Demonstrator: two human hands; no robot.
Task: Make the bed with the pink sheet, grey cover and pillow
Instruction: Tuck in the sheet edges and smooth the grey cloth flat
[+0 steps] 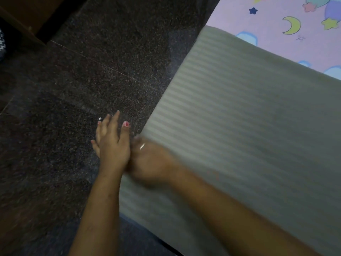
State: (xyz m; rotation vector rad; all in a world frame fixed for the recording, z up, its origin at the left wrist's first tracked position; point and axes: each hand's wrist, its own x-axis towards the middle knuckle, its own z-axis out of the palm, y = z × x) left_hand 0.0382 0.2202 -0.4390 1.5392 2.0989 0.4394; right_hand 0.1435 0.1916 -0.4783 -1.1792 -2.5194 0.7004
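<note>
The fingers (111, 122) of the left hand (113, 148) are straight, holding nothing, over the dark speckled floor (83, 74) just beside the bed's near edge. The right hand (150, 163), touching it, is blurred at the edge of the grey striped cover (239, 126), so its grip cannot be told. Farther off, the cover's far edge lies across the pink sheet printed with moons and stars (273, 8).

Right of the right hand (151, 163), the cover (239, 126) is grey with faint paler stripes. Beyond it the sheet (273, 43) is pink, printed with a yellow-green moon (294, 24) and a navy star (253, 10). Under the left hand (112, 145) the floor (83, 80) is dark and speckled.
</note>
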